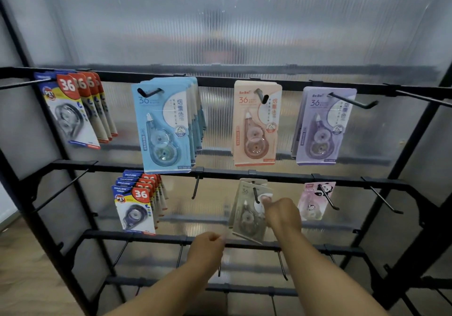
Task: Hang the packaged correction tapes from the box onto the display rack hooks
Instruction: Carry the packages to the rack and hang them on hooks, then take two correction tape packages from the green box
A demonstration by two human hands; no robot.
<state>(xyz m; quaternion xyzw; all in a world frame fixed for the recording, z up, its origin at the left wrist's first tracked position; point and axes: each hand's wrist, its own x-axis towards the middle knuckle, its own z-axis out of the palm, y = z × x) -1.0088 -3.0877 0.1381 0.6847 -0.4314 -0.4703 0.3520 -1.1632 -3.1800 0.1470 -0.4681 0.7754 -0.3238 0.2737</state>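
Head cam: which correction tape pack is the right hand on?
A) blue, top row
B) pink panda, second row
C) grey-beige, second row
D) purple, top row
C: the right hand holds the grey-beige pack at its second-row hook, left of the pink panda pack.

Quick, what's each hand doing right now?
Left hand: curled beside the beige correction tape pack, at its lower corner; grip too blurred to tell.
Right hand: holds that pack, thumb on its front.
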